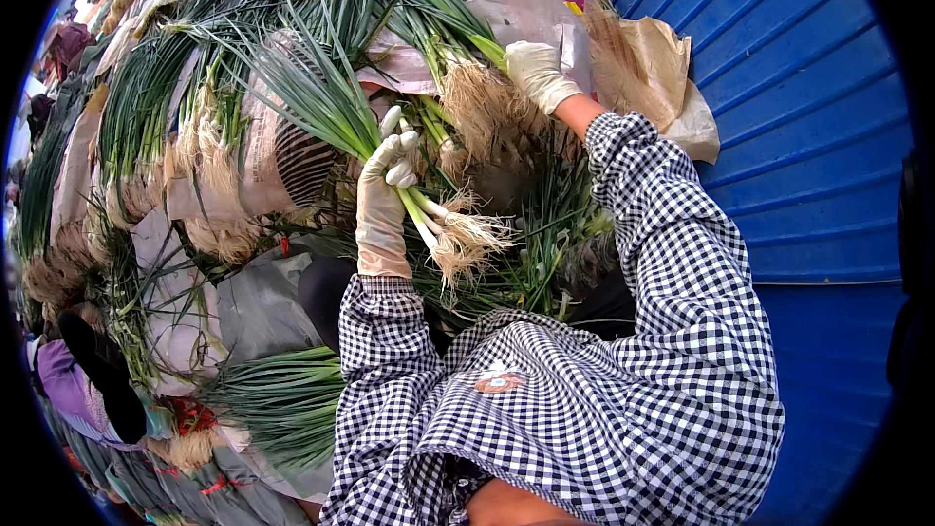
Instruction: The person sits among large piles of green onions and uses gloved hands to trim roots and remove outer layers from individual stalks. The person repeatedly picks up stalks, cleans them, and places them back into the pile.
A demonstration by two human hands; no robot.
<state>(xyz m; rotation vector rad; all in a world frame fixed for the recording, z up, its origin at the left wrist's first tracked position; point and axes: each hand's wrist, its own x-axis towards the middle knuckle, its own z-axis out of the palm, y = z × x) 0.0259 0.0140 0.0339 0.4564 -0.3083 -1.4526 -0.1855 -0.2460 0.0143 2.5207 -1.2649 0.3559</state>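
Observation:
My left hand [387, 164], in a pale glove, is shut around a small bunch of green onions [332, 106]. Their leaves fan out to the upper left, and the white stems with stringy roots [464, 234] point down to the right. Farther up, my right hand [539, 73], gloved too, has its fingers closed on the stalk of another green onion [489, 51]. That stalk lies beside a pile of green onions [438, 29] whose thick tan roots [478, 106] hang towards me. My right fingertips are partly hidden behind the hand.
Woven sacks [270, 161] lie under more rows of green onions [150, 109] on the left. A blue ribbed metal wall [803, 124] rises on the right, beside crumpled brown paper [646, 73]. Loose leaves [537, 256] litter the ground before me. Another bundle [285, 402] lies at my left.

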